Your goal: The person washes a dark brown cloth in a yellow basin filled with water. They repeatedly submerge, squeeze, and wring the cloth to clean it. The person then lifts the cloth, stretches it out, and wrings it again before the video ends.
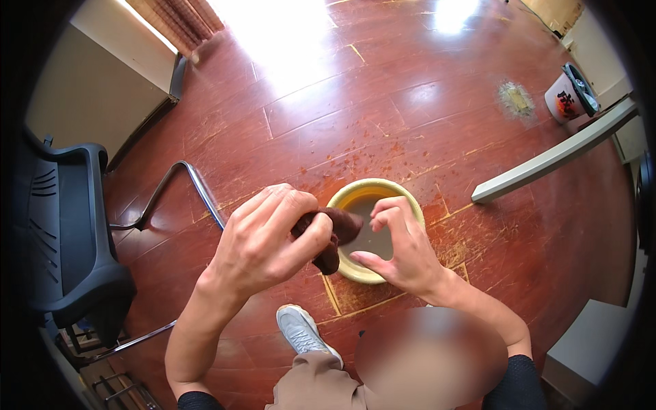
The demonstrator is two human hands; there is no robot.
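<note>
My left hand (271, 236) grips a dark reddish-brown cloth (328, 241), bunched up and wet-looking, whose free end sticks out to the right from between thumb and fingers. Just to the right, my right hand (405, 246) holds nothing; its fingers are curled and its thumb stands apart from them. Both hands are over a round pale yellow basin (374, 185) on the floor. Murky greyish water (379, 241) lies inside it. The cloth overlaps the basin's left rim from this view and hides part of it.
Water drops spot the reddish wooden floor (353, 118) beyond the basin. A dark plastic chair (82, 205) with a bent metal leg stands left. On the right are a pale furniture leg (553, 151), a waste bin (564, 100) and a grey box (589, 343). My shoe (302, 328) is below the basin.
</note>
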